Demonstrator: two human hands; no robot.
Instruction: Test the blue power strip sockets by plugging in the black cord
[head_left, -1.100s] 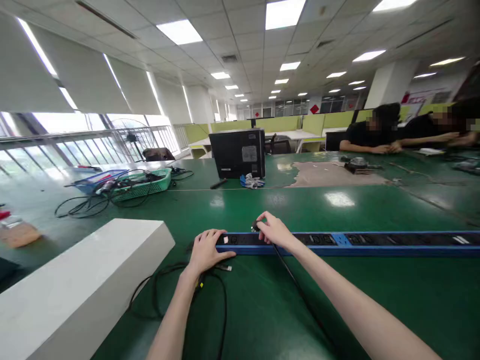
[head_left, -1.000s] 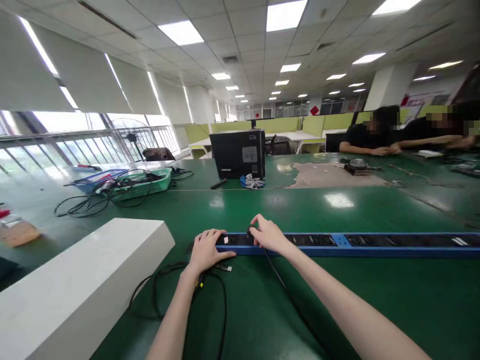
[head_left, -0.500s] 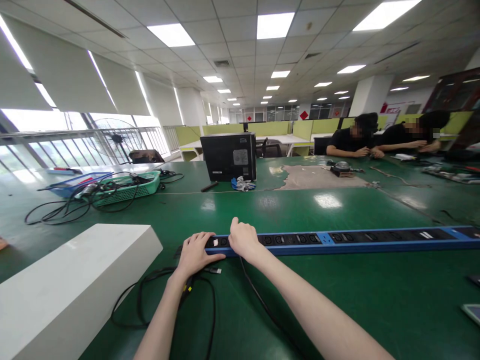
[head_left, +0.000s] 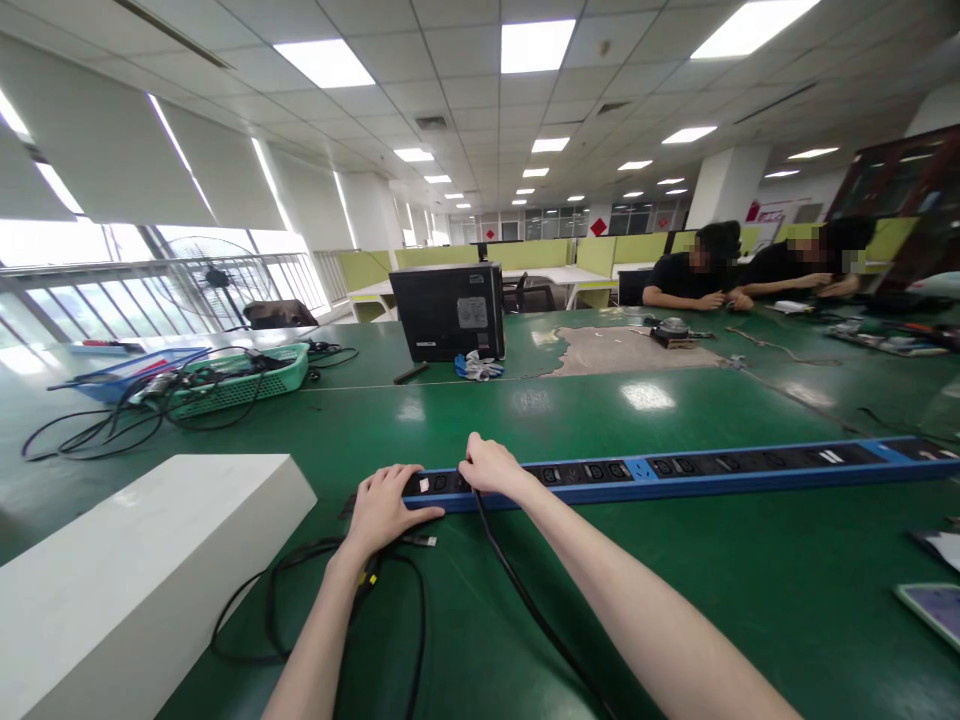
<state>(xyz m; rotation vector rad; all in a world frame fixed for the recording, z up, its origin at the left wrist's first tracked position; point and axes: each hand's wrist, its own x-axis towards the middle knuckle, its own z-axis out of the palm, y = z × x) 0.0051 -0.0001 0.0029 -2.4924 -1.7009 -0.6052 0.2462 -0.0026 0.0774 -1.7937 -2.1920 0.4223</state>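
Observation:
A long blue power strip (head_left: 675,472) with black sockets lies across the green table (head_left: 600,410). My left hand (head_left: 382,510) lies flat on its left end, fingers spread. My right hand (head_left: 487,467) is closed on a black plug, pressing it against a socket near that left end. The plug's black cable (head_left: 517,585) runs back toward me under my right forearm. Another black cable (head_left: 300,580) loops on the table under my left wrist.
A white box (head_left: 142,560) sits at the near left. Further back are a green basket (head_left: 232,378) with tangled cables, a black computer case (head_left: 448,310) and a cloth. Two people sit at the far right. A phone (head_left: 930,608) lies at the right edge.
My right hand brought the plug down from above the strip and leftward onto a socket near the left end. My view turned slightly right. My left hand stayed put.

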